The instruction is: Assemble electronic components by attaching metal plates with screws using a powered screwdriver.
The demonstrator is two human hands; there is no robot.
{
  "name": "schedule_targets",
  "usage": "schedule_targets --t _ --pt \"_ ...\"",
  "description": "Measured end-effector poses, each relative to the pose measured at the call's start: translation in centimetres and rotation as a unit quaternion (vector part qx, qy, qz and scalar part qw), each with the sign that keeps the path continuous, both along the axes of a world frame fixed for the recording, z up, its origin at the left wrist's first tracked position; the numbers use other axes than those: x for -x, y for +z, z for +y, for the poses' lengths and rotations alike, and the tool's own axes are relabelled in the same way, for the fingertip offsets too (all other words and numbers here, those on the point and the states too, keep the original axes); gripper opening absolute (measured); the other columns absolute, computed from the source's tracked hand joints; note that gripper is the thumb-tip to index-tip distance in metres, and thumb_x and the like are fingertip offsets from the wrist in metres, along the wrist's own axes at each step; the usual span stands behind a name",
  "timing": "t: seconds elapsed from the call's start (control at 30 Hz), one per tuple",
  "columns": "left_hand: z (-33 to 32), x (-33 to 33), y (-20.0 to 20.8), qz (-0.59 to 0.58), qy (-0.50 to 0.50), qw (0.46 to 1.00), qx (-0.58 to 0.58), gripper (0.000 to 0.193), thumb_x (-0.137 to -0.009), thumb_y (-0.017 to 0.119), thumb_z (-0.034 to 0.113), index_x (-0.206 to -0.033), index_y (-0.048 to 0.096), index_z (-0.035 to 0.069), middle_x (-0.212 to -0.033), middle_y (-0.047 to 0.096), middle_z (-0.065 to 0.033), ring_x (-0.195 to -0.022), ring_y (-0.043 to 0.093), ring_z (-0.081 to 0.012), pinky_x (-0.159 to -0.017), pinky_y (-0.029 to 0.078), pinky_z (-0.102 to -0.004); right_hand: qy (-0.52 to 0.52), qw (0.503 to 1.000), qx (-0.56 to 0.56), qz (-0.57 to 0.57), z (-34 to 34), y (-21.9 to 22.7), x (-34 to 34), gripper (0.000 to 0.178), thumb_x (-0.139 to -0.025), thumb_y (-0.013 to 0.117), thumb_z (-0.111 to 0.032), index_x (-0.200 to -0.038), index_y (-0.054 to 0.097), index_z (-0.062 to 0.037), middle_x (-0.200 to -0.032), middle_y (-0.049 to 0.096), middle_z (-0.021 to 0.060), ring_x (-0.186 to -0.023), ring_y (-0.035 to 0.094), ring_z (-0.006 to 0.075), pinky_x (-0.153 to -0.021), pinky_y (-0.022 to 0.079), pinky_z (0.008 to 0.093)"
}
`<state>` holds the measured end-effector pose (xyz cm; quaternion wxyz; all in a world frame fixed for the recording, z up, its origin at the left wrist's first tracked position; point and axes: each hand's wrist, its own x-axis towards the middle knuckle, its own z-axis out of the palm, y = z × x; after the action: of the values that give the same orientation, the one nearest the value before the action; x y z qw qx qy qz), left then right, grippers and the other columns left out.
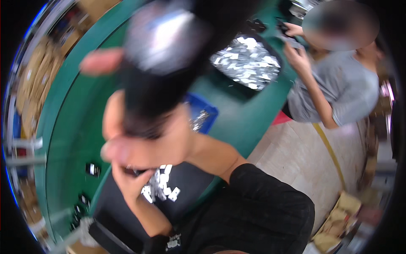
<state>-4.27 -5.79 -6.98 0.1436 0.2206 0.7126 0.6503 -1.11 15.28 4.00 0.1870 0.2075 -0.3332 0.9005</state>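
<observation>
Head view: curved green surface beneath a large, blurred, glossy black object.

Across the surface, to the right, a co-worker in a grey shirt has both hands at small dark items; on the near side lies a black mat. Above the mat, the right hand has its fingers wrapped around the lower end of the black object, close to the camera; just below, the left hand is curled, and whether its fingers grip anything cannot be told. Farther off sits a black bin heaped with silvery pieces, then a smaller blue tray holding small metallic parts. Loose silver-white tabs lie on the mat, and a small black part rests on the surface to the left.
</observation>
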Motion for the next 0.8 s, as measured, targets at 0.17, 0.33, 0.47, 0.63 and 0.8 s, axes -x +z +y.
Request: schedule_targets --t 0.17,0.33,0.47,0.63,0.8 --pt "3.7 0.7 1.7 0.13 -0.073 0.987 -0.067 0.092 -0.055 0.09 0.013 -0.134 0.044 -0.001 -0.132 0.053 -0.0163 -0.119 0.053 -0.0263 -0.099 0.044 -0.036 -0.078 0.981 -0.161 0.072 2.6 -0.4 -0.8 0.072 -0.085 0.067 -0.006 -0.142 0.023 -0.0099 -0.077 0.053 0.0031 -0.065 0.058 0.0183 -0.06 0.048 0.0315" --pt "2.4 0.4 2.3 0.201 -0.02 0.979 -0.037 0.088 -0.052 0.089 0.014 -0.131 0.049 0.002 -0.124 0.06 -0.0144 -0.114 0.058 -0.0274 -0.092 0.047 -0.0362 -0.028 0.993 -0.103 0.054 -0.3 0.4 -1.2 0.058 -0.09 0.063 -0.01 -0.136 0.028 -0.0177 -0.075 0.052 0.0011 -0.062 0.055 0.0161 -0.062 0.046 0.0318" --pt "2.7 0.4 2.5 0.23 -0.02 0.973 -0.032 0.09 -0.05 0.09 0.016 -0.13 0.05 0.003 -0.121 0.061 -0.0147 -0.113 0.059 -0.029 -0.094 0.048 -0.0379 -0.068 0.987 -0.132 0.059 -0.5 0.3 -1.4 0.057 -0.091 0.061 -0.011 -0.136 0.028 -0.019 -0.076 0.051 0.0003 -0.06 0.053 0.0148 -0.061 0.045 0.032" --pt "2.6 0.5 2.3 0.257 -0.028 0.965 -0.047 0.091 -0.05 0.091 0.016 -0.13 0.049 0.002 -0.122 0.061 -0.0161 -0.114 0.059 -0.0306 -0.096 0.048 -0.0399 -0.091 0.975 -0.182 0.086 0.5 0.1 -1.7 0.054 -0.091 0.06 -0.012 -0.135 0.029 -0.0191 -0.077 0.049 0.0002 -0.061 0.052 0.0141 -0.062 0.044 0.0318" --pt "2.5 0.5 2.3 0.258 -0.031 0.964 -0.052 0.09 -0.051 0.091 0.016 -0.13 0.049 0.002 -0.122 0.06 -0.0161 -0.113 0.059 -0.031 -0.096 0.048 -0.0401 -0.077 0.973 -0.198 0.088 0.3 0.0 -1.6 0.055 -0.091 0.061 -0.012 -0.136 0.029 -0.0198 -0.078 0.049 0.0002 -0.062 0.052 0.0144 -0.062 0.044 0.032"
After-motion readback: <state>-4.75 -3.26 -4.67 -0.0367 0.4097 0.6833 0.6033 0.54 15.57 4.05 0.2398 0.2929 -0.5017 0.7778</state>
